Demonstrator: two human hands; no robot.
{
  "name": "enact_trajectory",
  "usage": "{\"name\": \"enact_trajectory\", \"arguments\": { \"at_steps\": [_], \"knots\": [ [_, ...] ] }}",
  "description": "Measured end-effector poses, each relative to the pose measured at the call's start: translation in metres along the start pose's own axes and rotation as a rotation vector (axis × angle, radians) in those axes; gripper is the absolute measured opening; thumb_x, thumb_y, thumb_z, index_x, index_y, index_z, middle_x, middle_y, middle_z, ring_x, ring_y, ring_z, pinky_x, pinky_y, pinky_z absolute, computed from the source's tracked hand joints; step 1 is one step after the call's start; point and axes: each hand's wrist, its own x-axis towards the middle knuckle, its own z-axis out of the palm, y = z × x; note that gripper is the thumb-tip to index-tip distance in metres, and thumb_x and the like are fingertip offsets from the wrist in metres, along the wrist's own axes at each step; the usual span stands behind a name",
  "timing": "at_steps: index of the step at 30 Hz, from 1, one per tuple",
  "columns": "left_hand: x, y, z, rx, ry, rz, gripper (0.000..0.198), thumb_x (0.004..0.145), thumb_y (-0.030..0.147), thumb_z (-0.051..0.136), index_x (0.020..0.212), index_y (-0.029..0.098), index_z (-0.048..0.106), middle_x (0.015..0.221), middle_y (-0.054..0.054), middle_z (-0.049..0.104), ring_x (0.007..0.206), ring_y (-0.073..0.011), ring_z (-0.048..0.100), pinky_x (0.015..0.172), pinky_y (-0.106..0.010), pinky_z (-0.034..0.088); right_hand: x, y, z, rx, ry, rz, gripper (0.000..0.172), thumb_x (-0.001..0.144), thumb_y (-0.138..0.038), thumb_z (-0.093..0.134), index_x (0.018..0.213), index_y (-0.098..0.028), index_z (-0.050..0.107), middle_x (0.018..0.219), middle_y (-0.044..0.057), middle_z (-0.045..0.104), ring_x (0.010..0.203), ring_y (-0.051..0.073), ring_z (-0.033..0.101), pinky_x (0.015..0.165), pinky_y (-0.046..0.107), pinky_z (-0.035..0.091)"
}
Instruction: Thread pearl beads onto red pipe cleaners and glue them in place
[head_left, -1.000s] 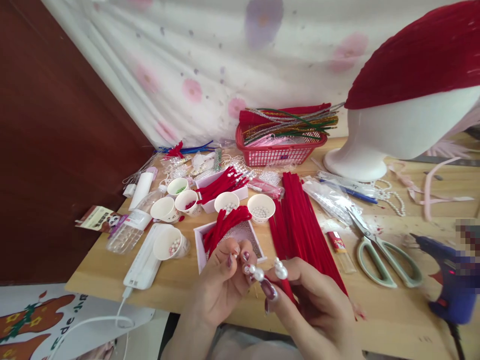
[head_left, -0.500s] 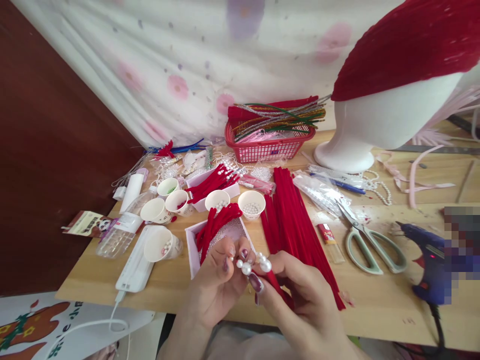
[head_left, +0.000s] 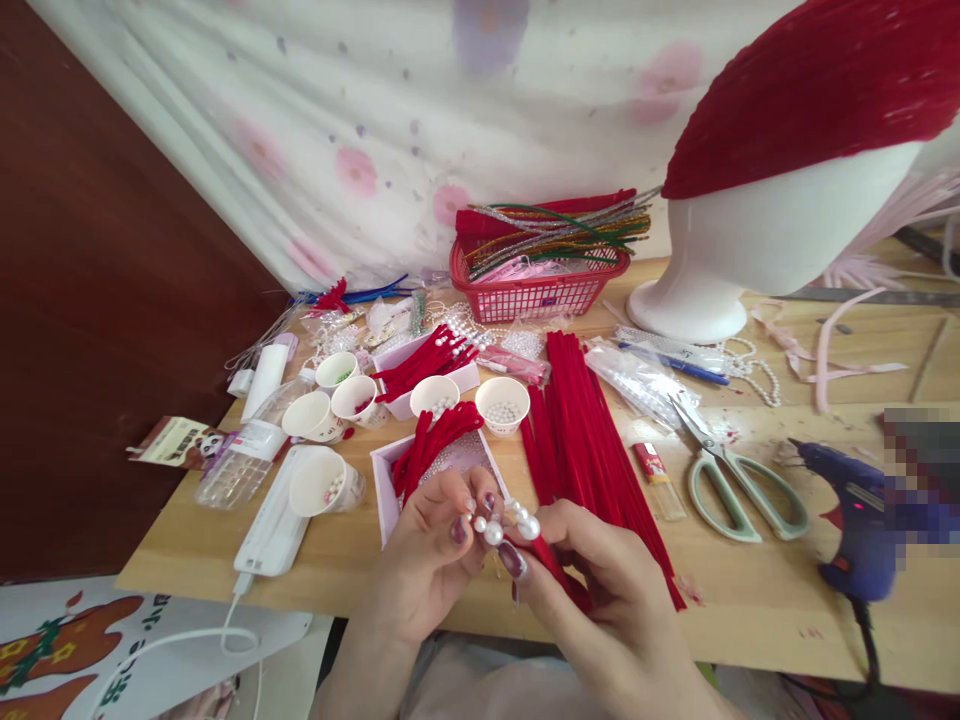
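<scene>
My left hand is closed at the bottom centre, fingertips pinching at a short row of white pearl beads. My right hand is wrapped round a bent red pipe cleaner. More pearl beads, a large one among them, sit at the tip of that stem beside the right index finger. How the beads are strung is too small to make out. Just beyond the left fingers stands an open pale box with looped red pipe cleaners lying over small beads.
Paper cups with beads stand behind the box. A bundle of red pipe cleaners lies centre right, then scissors and a blue glue gun. At the back are a red basket and a white mannequin head.
Both hands keep almost the same place and hold. The left fingers have shifted slightly by the beads, and the large pearls have turned a little.
</scene>
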Motion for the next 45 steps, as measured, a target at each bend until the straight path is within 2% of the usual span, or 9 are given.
{"name": "enact_trajectory", "arguments": {
  "at_steps": [6,13,19,22,27,30,35,39,45],
  "knots": [
    [-0.003,0.013,-0.005,0.293,0.048,0.069,0.028,0.067,0.034,0.094,0.064,0.020,0.070,0.076,0.002,0.056,0.070,-0.0113,0.057,0.065,-0.022,0.047,-0.003,0.000,-0.002,-0.087,-0.021,-0.006,0.020,0.102,-0.027,0.053,0.083,-0.022,0.057,0.069,-0.004,0.051,0.059,0.012,0.041,0.053,0.026,0.035],
    [-0.006,0.021,-0.015,0.356,0.019,0.096,0.018,0.063,0.026,0.096,0.063,0.023,0.078,0.074,0.000,0.061,0.069,-0.0110,0.059,0.062,-0.021,0.047,0.000,-0.005,-0.004,-0.119,-0.071,-0.048,0.019,0.100,-0.021,0.055,0.081,-0.022,0.056,0.068,-0.005,0.053,0.057,0.010,0.042,0.051,0.023,0.034],
    [-0.011,0.024,-0.021,0.438,0.004,0.095,0.014,0.067,0.019,0.094,0.067,0.027,0.082,0.080,-0.001,0.063,0.076,-0.0118,0.060,0.068,-0.022,0.050,-0.001,-0.008,-0.004,-0.133,-0.065,-0.031,0.021,0.099,-0.021,0.055,0.079,-0.022,0.056,0.066,-0.005,0.051,0.056,0.010,0.040,0.049,0.024,0.031],
    [-0.011,0.025,-0.022,0.455,0.011,0.112,0.015,0.066,0.020,0.094,0.066,0.027,0.082,0.079,-0.001,0.063,0.074,-0.0117,0.060,0.066,-0.022,0.051,-0.002,-0.007,-0.005,-0.124,-0.071,-0.029,0.021,0.099,-0.022,0.055,0.079,-0.022,0.056,0.065,-0.005,0.050,0.056,0.010,0.040,0.049,0.024,0.031],
    [-0.011,0.026,-0.021,0.470,0.012,0.063,0.014,0.067,0.021,0.093,0.065,0.027,0.082,0.079,0.000,0.063,0.070,-0.0105,0.060,0.064,-0.022,0.051,0.001,-0.007,-0.006,-0.118,-0.090,-0.015,0.023,0.100,-0.025,0.055,0.077,-0.022,0.058,0.065,-0.005,0.051,0.055,0.010,0.040,0.049,0.024,0.032],
    [-0.011,0.026,-0.020,0.478,0.033,0.083,0.014,0.065,0.023,0.095,0.064,0.026,0.082,0.076,0.000,0.064,0.069,-0.0111,0.061,0.064,-0.022,0.050,0.001,-0.003,-0.006,-0.096,-0.103,0.029,0.025,0.100,-0.028,0.055,0.076,-0.022,0.058,0.065,-0.004,0.052,0.056,0.011,0.041,0.050,0.025,0.032],
    [-0.007,0.023,-0.015,0.478,0.063,0.109,0.015,0.063,0.032,0.096,0.065,0.025,0.083,0.072,-0.002,0.065,0.069,-0.0140,0.062,0.064,-0.025,0.050,0.001,0.008,-0.005,0.053,-0.086,0.153,0.026,0.100,-0.038,0.058,0.081,-0.021,0.062,0.071,-0.002,0.058,0.063,0.014,0.049,0.058,0.026,0.038],
    [-0.003,0.016,-0.009,0.447,0.134,0.191,0.017,0.068,0.041,0.093,0.070,0.027,0.084,0.070,-0.001,0.063,0.067,-0.0119,0.058,0.063,-0.023,0.046,0.005,0.011,-0.003,0.205,-0.007,0.239,0.026,0.096,-0.043,0.065,0.083,-0.020,0.065,0.070,-0.002,0.061,0.061,0.013,0.050,0.056,0.024,0.037],
    [0.003,0.008,-0.006,0.425,0.155,0.243,0.016,0.070,0.039,0.092,0.071,0.026,0.083,0.070,0.001,0.063,0.069,-0.0114,0.056,0.065,-0.022,0.044,0.009,0.005,0.002,0.256,0.107,0.337,0.032,0.087,-0.051,0.075,0.081,-0.020,0.068,0.063,-0.004,0.061,0.057,0.010,0.045,0.053,0.023,0.032]
  ]
}}
